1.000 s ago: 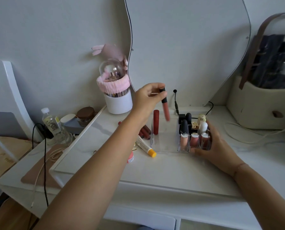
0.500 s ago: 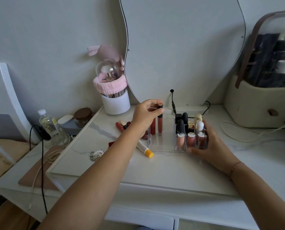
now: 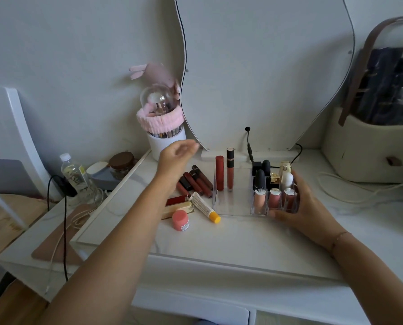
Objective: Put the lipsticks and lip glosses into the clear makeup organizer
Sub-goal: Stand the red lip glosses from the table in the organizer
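The clear makeup organizer [image 3: 233, 206] stands on the white vanity top. Its right cells hold several lipsticks and glosses [image 3: 273, 198]. At its left back stand a red tube [image 3: 219, 172] and a black-capped lip gloss [image 3: 230, 170], both upright. My right hand [image 3: 306, 205] grips the organizer's right front corner. My left hand [image 3: 176, 158] hovers empty, fingers loosely apart, above a pile of dark red lip glosses [image 3: 197, 181] lying left of the organizer.
Left of the organizer lie a yellow-capped tube [image 3: 205, 207], a pink-capped jar [image 3: 180, 220] and a cream stick [image 3: 177, 209]. A brush holder with a pink band [image 3: 164, 134] stands behind, beside the mirror [image 3: 266, 66]. A bottle [image 3: 75, 175], cables and a beige case [image 3: 369, 151] flank the top.
My left hand set the black-capped lip gloss upright in the organizer beside the red tube, let go and drew back to the left. My right hand stayed on the organizer.
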Available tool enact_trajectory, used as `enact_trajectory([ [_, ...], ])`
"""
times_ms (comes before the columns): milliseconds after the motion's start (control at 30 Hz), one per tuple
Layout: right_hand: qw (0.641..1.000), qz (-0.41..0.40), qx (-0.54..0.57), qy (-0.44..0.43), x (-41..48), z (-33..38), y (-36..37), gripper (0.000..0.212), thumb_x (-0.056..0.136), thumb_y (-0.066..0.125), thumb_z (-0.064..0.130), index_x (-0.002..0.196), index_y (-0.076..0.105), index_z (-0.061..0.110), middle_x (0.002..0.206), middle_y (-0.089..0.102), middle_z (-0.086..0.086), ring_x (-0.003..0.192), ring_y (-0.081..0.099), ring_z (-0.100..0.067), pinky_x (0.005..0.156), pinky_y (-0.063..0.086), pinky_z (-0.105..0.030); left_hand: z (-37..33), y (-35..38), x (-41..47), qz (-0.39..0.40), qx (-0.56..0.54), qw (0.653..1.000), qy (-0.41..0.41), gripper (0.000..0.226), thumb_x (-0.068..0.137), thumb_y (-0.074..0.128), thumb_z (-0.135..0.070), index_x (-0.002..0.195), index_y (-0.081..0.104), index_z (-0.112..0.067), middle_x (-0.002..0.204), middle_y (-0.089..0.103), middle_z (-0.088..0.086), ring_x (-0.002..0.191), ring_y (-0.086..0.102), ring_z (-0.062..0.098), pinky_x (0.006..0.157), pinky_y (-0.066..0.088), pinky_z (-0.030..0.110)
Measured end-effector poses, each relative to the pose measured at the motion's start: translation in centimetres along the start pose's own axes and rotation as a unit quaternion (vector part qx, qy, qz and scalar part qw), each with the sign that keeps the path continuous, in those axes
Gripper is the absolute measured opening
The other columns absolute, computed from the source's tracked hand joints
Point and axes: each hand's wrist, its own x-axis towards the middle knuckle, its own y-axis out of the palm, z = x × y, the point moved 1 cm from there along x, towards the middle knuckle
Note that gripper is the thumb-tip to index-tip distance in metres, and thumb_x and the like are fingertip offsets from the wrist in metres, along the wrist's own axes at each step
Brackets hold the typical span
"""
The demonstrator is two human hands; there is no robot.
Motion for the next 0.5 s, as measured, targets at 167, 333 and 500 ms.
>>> enact_trajectory([
  [167,1.0,0.001,0.006,0.002,-0.1,0.0,0.1,0.107,0.064,0.084,0.023,0.147,0.018,0.031,0.137,0.046,0.001,0.108,0.059,-0.014,0.09,0.045,-0.025,4.8,-4.8,1.1,-0.049,0.174,0.978,-0.104,0.039,0.076,0.071,-0.039,0.106,0.066,-0.014,0.105,0.067,0.001,0.099,0.061,0.017,0.082,0.043,0.026],
  [333,1.0,0.001,0.003,-0.004,0.0,0.0,0.1,0.107,0.062,0.085,0.026,0.146,0.019,0.034,0.138,0.045,0.0,0.111,0.058,-0.015,0.088,0.043,-0.022,7.0,-4.7,1.2,-0.021,0.281,0.947,-0.155,0.035,0.071,0.074,-0.043,0.096,0.063,-0.021,0.098,0.062,0.002,0.099,0.059,0.025,0.092,0.047,0.04],
  [500,1.0,0.003,0.003,-0.004,0.1,-0.3,-0.1,0.107,0.062,0.085,0.025,0.146,0.019,0.034,0.136,0.048,0.001,0.105,0.06,-0.008,0.08,0.043,-0.011,7.1,-4.7,1.9,-0.01,0.262,0.949,-0.173,0.042,0.079,0.069,-0.025,0.118,0.058,-0.013,0.117,0.061,0.009,0.107,0.056,0.027,0.097,0.046,0.041],
])
